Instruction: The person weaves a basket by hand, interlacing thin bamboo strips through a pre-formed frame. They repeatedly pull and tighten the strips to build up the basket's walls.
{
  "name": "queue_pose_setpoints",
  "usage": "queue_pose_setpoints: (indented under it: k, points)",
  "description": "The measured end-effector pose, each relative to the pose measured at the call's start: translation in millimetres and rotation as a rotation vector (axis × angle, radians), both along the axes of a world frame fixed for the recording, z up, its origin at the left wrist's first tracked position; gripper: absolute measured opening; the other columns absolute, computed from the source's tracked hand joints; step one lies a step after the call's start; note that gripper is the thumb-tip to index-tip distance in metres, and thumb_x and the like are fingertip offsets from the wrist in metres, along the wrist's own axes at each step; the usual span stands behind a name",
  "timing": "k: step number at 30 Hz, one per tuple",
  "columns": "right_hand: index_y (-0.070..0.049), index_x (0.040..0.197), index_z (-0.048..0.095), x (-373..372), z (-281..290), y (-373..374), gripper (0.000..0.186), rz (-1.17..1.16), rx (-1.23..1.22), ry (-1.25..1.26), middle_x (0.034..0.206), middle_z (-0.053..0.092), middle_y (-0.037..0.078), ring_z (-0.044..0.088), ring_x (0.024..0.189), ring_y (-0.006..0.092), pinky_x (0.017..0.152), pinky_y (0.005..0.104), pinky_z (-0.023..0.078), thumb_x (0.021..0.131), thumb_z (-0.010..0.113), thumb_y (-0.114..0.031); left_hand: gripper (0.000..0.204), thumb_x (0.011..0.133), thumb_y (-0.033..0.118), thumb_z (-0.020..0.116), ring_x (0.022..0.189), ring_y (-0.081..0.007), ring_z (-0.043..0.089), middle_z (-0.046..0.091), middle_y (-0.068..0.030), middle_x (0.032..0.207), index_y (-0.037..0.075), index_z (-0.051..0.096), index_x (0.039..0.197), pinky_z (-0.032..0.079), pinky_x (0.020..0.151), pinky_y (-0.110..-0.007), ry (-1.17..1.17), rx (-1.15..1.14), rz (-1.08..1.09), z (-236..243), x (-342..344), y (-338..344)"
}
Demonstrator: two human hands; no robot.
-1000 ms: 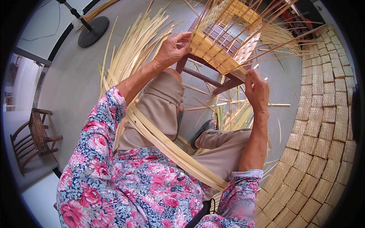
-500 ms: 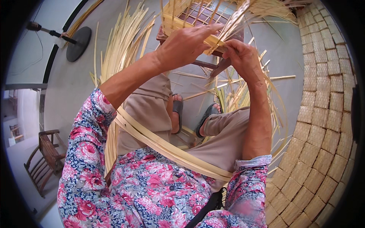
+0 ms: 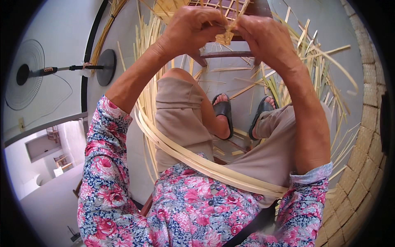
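Near the top edge, my left hand [image 3: 193, 31] and my right hand [image 3: 267, 41] meet at the corner of a woven bamboo basket [image 3: 224, 39]. Both are closed, fingertips pinching the pale rim strips from either side. An open lattice of thin strips [image 3: 236, 7] rises beyond my fingers, partly cut off by the picture's edge. My fingers hide just how the strips cross at the pinch. Across my lap lies a band of long flat bamboo strips [image 3: 205, 168], touched by neither hand.
A dark wooden stool [image 3: 226, 54] stands under the basket. Loose bamboo strips [image 3: 317, 74] litter the floor on the right, and a sheaf of strips [image 3: 149, 45] lies beside my left knee. A standing fan [image 3: 31, 74] is at the far left, stacked woven blocks [image 3: 366, 148] at the far right.
The view has swung, so the scene sits further right and the fan shows whole. My hands have drawn closer together at the basket corner. The bunch of strips rising between them is out of sight.
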State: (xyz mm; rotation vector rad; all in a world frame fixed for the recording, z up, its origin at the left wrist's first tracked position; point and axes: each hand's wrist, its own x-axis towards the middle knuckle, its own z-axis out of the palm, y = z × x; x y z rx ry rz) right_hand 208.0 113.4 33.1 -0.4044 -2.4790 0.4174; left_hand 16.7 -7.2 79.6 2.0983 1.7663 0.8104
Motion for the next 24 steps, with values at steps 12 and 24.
queue_pose_setpoints:
  k: [12, 24]
  points:
    - [-0.012, 0.069, 0.065, 8, 17, 4, 0.054, 0.072, 0.253, -0.117, 0.062, 0.063, 0.012, 0.068, 0.061, 0.0309, 0.056, 0.0437, 0.05, 0.089, 0.06, -0.063, 0.016, 0.085, -0.005, 0.073, 0.083, -0.0203, 0.073, 0.073, -0.0097, 0.091, 0.0, 0.073, 0.101, 0.058, 0.072, -0.029, 0.1, 0.132, -0.278, 8, 0, -26]
    - [-0.01, 0.06, 0.06, 5, 36, -7, 0.051, 0.113, 0.229, -0.106, 0.059, 0.059, 0.014, 0.066, 0.063, 0.0346, 0.061, 0.0468, 0.051, 0.09, 0.065, -0.052, 0.019, 0.094, 0.013, 0.072, 0.108, -0.0181, 0.068, 0.068, -0.0048, 0.099, 0.005, 0.059, 0.106, 0.058, 0.082, -0.035, -0.293, -0.05, -0.195, 9, -4, -40]
